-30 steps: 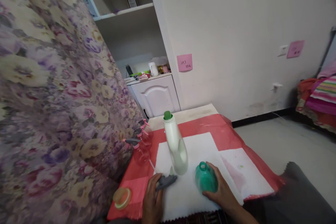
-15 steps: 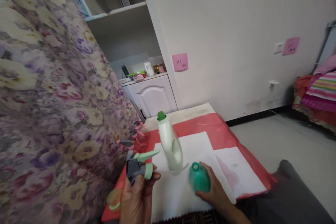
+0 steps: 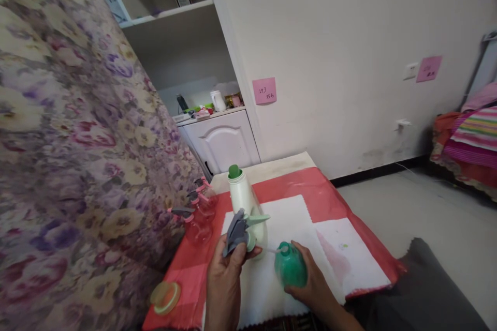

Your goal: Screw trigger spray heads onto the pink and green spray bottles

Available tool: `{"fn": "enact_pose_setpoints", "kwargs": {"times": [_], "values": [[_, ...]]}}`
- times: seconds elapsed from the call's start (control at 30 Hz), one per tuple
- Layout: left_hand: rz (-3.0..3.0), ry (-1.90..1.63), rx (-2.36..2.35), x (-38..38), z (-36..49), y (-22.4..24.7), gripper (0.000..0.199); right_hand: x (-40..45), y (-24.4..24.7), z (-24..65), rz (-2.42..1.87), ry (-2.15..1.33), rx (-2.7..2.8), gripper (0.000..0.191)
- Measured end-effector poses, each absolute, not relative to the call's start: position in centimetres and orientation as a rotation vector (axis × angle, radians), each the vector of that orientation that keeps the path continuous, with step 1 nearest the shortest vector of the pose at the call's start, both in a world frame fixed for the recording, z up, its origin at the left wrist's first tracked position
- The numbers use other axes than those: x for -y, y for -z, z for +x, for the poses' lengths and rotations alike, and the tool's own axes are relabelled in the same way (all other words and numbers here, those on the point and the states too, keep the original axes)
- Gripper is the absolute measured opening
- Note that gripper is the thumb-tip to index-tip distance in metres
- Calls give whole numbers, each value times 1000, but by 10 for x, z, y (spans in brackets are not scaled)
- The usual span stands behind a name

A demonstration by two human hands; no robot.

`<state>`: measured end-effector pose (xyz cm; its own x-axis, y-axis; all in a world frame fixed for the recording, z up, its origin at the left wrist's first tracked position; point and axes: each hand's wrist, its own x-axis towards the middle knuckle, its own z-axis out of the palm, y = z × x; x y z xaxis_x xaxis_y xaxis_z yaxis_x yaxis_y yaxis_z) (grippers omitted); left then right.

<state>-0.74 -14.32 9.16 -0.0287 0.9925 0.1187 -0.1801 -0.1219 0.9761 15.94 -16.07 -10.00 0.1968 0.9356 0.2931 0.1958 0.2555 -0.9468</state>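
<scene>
A grey and pale green spray nozzle [image 3: 238, 231] is gripped in my left hand [image 3: 227, 282], tilted sideways. Its thin clear tube points right, and the tube's end is at the mouth of the green bottle [image 3: 290, 267]; I cannot tell how far in it is. My right hand [image 3: 313, 282] wraps round that bottle's right side, holding it tilted a little to the left over the white cloth [image 3: 267, 295]. Behind the nozzle stands a tall pale green jug [image 3: 244, 194] with a darker green piece in its neck, its lower part partly covered.
Pink spray bottles [image 3: 199, 230] stand at the table's left edge, and a round yellowish lid [image 3: 166, 297] lies nearer. Red sheeting [image 3: 287, 181] covers the table. A stained white cloth [image 3: 355, 253] lies right. A floral curtain [image 3: 89, 165] hangs close on the left.
My left hand has carried the spray nozzle right, in front of the jug, bringing its tube to the green bottle's mouth. My right hand with the bottle has barely shifted.
</scene>
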Motion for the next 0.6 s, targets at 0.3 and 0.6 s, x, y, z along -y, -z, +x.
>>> {"fn": "enact_pose_setpoints", "kwargs": {"times": [0.3, 0.6], "values": [[1358, -1197, -1060, 128, 22, -73, 30, 162, 95, 159, -1239, -749, 1265, 89], [1393, -1184, -1033, 130, 39, -34, 26, 159, 97, 158, -1210, -757, 1280, 90]]}}
